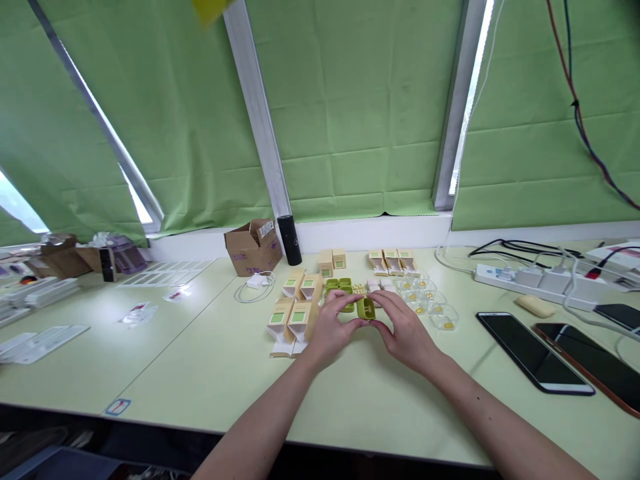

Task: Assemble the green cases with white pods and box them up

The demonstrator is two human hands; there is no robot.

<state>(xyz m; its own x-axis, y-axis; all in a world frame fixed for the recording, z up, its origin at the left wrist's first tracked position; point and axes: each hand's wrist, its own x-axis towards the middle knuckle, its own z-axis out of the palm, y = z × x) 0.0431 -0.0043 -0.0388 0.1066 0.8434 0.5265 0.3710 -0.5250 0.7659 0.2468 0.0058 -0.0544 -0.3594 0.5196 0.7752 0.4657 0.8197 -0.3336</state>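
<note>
Between my two hands I hold a small green square case (365, 309) above the table, with a pale piece showing inside it. My left hand (336, 325) grips its left side with thumb and fingers, and my right hand (404, 328) grips the right side. Just behind them stand more green cases (339, 285), partly hidden by my fingers. Small yellowish pieces (359, 288) lie beside those. White blocks (380, 283) sit a little further right. Several clear plastic cups (444, 318) with yellow bits inside are grouped right of my right hand.
Open kraft paper boxes (280, 317) stand left of my hands; similar boxes (393, 259) are at the back. A cardboard carton (254, 250) and a black bottle (289, 240) stand near the wall. Phones (533, 350), a power strip (530, 283) and cables occupy the right side.
</note>
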